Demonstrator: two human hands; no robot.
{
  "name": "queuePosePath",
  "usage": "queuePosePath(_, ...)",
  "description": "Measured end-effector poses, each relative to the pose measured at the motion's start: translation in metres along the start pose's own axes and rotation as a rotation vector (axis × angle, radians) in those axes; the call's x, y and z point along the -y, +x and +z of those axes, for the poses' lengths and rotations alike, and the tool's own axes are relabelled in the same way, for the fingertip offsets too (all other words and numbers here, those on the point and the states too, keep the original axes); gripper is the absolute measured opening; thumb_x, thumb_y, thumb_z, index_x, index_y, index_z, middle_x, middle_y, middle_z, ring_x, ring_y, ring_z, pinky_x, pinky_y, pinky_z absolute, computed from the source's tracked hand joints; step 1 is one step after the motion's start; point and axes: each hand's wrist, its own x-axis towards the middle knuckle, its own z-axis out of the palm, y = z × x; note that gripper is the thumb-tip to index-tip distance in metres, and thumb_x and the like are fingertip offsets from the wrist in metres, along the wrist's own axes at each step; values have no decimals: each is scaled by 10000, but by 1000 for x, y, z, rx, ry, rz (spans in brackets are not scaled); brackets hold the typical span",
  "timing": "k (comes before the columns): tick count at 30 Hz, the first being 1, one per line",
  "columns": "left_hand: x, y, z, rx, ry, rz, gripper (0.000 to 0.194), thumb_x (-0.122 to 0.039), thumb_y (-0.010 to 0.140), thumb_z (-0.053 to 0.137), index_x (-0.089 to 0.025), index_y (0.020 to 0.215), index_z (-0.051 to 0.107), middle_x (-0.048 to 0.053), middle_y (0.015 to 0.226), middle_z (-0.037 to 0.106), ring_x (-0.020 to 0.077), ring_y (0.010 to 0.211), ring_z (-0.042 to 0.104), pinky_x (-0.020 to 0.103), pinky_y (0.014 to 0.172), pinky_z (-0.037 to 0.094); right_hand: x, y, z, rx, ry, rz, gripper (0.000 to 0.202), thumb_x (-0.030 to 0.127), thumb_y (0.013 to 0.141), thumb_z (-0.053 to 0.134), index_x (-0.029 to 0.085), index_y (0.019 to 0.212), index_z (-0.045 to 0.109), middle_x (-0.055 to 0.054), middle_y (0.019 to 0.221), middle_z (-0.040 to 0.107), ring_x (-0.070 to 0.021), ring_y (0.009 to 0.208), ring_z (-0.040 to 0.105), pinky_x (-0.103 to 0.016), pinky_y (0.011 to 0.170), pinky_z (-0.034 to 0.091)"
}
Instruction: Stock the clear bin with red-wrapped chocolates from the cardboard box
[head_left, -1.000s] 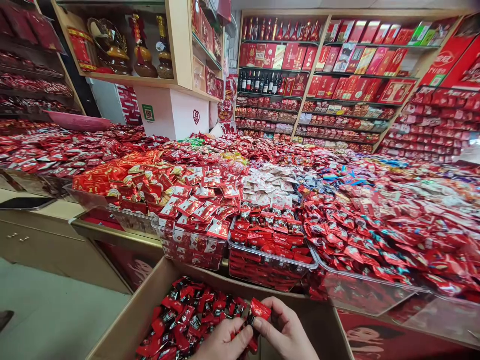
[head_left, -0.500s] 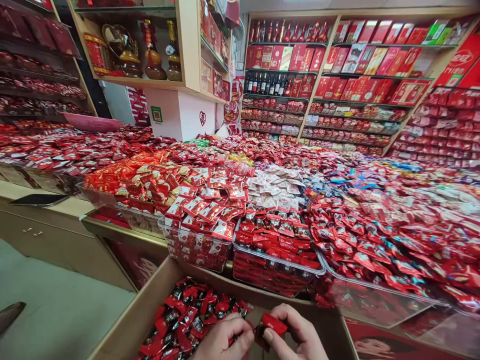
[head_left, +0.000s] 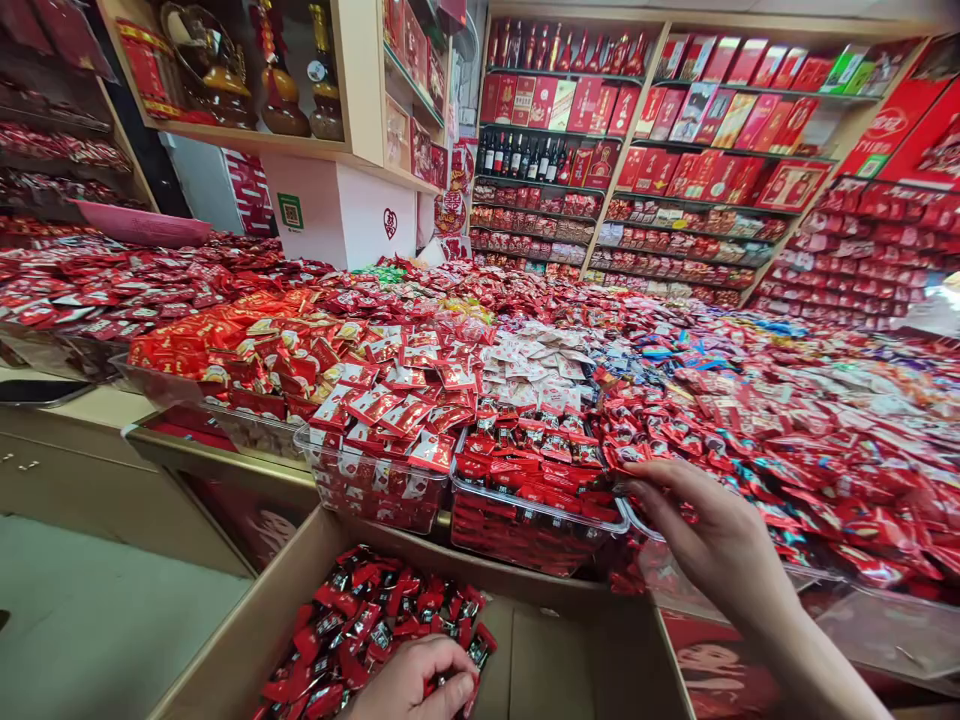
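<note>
Both hands now apart: right hand [head_left: 712, 535] at clear bin [head_left: 540, 515]

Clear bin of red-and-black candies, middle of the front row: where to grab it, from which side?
Probably by the front rim of the clear bin, from the near side. Neighbouring bins crowd both flanks, heaped candy hides the back, and only the front wall faces the cardboard box. The right hand hovers at its right corner.

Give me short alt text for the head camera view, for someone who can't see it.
A person's right hand reaches over a clear bin of red candies on a packed shop counter, while the left hand rests on candies in a cardboard box below.
</note>
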Motion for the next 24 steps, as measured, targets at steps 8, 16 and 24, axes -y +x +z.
queuePosePath(8, -4, -2, 2, 26, 5, -68, 224, -317, 790, 443, -195, 875, 609, 3, 882, 644, 140, 854, 555, 186, 780, 390, -10, -4, 5, 79, -27, 25, 146, 274, 806, 461, 200, 887, 558, -49, 806, 622, -157, 729, 579, -263, 640, 457)
queuePosePath(16, -5, 1, 0, 54, -1, -110, 222, -303, 769, 461, -202, 901, 608, 3, 935, 640, 148, 885, 552, 196, 799, 391, -12, 5, 11, 244, -107, 63, 190, 260, 830, 392, 202, 897, 560, -44, 834, 624, -166, 774, 577, -273, 673, 444)
queuePosePath(24, 3, 2, 0, 61, 7, -90, 221, -302, 762, 466, -213, 899, 616, 0, 931, 645, 152, 877, 554, 198, 791, 396, -10, 10, 16, 333, -222, 71, 233, 237, 826, 360, 202, 892, 580, -53, 847, 632, -178, 754, 588, -279, 657, 449)
